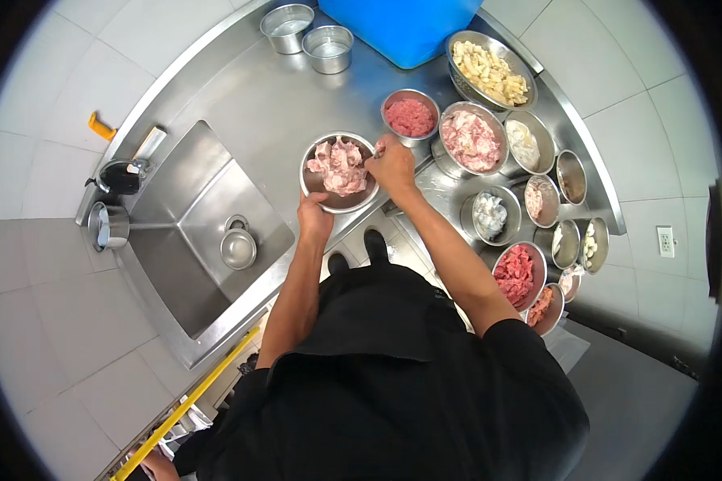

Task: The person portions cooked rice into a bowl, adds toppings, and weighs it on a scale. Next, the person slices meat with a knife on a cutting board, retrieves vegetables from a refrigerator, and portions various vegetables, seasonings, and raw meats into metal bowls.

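A round metal bowl [305, 191] with chunks of pale pink raw meat [341, 164] is over the front edge of the steel counter. My left hand [316, 213] grips its near rim, thumb over the edge. On the right side, my right hand [393, 167] has its fingers closed at the rim; its fingertips are partly hidden. Just beyond my right hand stands a smaller metal bowl of pink ground meat [410, 118]. Beside that is a larger bowl of pale, fatty meat [470, 141].
A steel sink [176, 264] with a strainer [237, 248] lies left. Two metal containers [327, 50] and a blue bin [409, 32] stand at the back. Several bowls, including yellowish pieces [489, 74] and red meat [515, 275], line the right. Another person's hand [159, 465] shows lower left.
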A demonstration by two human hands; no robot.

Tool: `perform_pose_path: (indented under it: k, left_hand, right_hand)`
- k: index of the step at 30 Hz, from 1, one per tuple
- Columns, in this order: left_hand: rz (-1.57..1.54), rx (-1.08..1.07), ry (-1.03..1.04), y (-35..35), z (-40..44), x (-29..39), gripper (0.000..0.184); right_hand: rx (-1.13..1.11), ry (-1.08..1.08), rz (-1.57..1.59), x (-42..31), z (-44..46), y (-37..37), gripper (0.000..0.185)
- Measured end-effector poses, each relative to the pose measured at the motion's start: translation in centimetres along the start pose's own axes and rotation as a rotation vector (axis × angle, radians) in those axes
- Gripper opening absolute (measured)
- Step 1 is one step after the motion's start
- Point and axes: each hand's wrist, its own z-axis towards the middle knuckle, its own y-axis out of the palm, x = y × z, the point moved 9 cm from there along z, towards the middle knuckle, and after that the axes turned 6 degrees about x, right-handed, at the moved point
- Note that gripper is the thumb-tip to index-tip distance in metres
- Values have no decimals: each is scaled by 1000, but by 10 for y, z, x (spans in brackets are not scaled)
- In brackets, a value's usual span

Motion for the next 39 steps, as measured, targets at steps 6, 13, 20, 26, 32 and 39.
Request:
perform_pose_path:
  k: [6, 13, 20, 26, 32, 39]
  left_hand:
    - [-251, -159, -9, 16, 17, 24, 45]
    - [-101, -127, 89, 27, 42, 30, 40]
    - [692, 407, 691, 12, 68, 102, 31]
    - [400, 488, 440, -46, 75, 123, 38]
    - [342, 436, 291, -35, 28, 130, 42]
    - [287, 454, 293, -105, 13, 155, 43]
  right_hand:
    - [0, 65, -25, -29, -9, 4, 31]
    - [-33, 80, 1, -22, -12, 4, 38]
    - [-86, 571, 326, 123, -44, 10, 39]
    - [-5, 244, -10, 87, -30, -36, 35]
    - [-148, -424, -277, 50, -15, 37, 30]
    - [-252, -353, -340, 49, 3, 26, 19]
